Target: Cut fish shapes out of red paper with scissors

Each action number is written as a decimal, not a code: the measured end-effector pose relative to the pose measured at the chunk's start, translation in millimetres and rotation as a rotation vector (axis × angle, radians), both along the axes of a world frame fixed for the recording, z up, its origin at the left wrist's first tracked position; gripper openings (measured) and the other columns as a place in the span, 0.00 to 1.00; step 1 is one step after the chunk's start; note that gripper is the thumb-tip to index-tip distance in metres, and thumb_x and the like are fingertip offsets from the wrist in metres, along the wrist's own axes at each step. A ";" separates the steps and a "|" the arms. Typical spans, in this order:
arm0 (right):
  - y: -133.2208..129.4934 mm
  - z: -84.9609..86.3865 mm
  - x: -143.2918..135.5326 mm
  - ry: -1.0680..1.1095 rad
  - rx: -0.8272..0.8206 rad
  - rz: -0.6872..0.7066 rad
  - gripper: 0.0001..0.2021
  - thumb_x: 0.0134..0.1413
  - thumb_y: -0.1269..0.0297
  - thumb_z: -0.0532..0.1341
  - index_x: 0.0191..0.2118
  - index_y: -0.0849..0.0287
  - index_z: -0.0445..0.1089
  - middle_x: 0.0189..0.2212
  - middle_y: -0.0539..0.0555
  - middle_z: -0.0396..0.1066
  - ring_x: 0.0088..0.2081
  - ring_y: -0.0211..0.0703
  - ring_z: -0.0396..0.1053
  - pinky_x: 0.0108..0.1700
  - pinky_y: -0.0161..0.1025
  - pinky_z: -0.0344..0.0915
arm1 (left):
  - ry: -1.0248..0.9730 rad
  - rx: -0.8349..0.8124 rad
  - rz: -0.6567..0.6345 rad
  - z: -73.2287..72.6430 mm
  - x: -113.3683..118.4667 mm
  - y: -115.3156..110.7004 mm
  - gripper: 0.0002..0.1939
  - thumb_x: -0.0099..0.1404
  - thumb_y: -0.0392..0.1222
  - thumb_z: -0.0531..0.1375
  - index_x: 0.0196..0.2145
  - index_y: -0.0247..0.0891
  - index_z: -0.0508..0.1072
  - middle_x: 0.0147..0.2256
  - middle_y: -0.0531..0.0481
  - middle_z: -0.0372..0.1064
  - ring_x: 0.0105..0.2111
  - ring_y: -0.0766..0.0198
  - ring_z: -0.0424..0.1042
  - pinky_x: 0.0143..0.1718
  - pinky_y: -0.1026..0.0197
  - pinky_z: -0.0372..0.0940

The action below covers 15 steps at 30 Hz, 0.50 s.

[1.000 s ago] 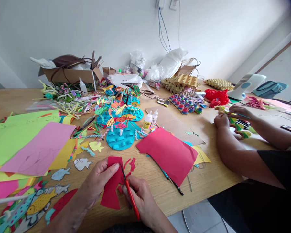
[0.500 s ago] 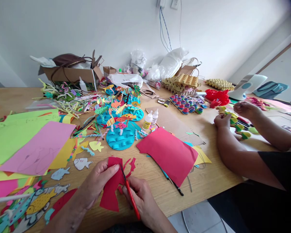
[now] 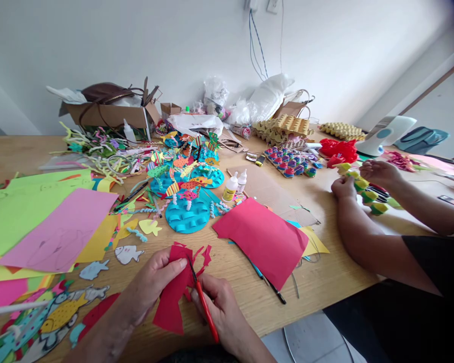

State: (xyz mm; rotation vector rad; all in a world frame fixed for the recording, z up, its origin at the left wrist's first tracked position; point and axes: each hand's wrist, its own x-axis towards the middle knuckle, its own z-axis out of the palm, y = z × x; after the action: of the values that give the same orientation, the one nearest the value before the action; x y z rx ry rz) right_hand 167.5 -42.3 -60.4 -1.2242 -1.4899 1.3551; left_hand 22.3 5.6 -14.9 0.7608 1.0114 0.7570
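Observation:
A cut piece of red paper [image 3: 171, 307] is pinched in my left hand [image 3: 155, 282], the thumb lying over its upper part. My right hand [image 3: 221, 307] is closed on red-handled scissors [image 3: 206, 313], whose blades meet the right edge of that paper. Small red scraps [image 3: 206, 256] lie on the table just beyond the blades. To the right rests a large red sheet [image 3: 263, 242], with a brush or pen partly under it. Paper fish, one white [image 3: 127, 254] and one yellow [image 3: 150, 227], are left of my hands.
Green sheets [image 3: 34, 217] and a pink sheet [image 3: 60, 232] cover the left side. Blue discs with paper fish [image 3: 187, 217] and glue bottles [image 3: 230, 187] stand ahead. At the right, another person's hands [image 3: 344, 187] hold a painted egg-carton strip [image 3: 369, 195].
The red paper in my left hand has tilted slightly, its lower end shifting left and down. A small scrap now shows above it. The other person's hands have moved slightly left.

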 end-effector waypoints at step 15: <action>0.5 -2.2 -0.9 -0.019 -0.004 -0.002 0.18 0.58 0.56 0.52 0.21 0.59 0.53 0.19 0.45 0.51 0.23 0.33 0.49 0.24 0.32 0.46 | 0.096 0.110 -0.013 -3.4 -6.5 0.3 0.09 0.55 0.45 0.62 0.26 0.37 0.72 0.22 0.56 0.70 0.22 0.68 0.64 0.26 0.67 0.60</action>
State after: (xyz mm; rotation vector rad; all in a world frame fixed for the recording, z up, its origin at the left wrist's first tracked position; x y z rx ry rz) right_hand 166.6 -41.7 -62.5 -1.2439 -1.4992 1.3487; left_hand 15.8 5.9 -18.3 0.9052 1.0567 0.7750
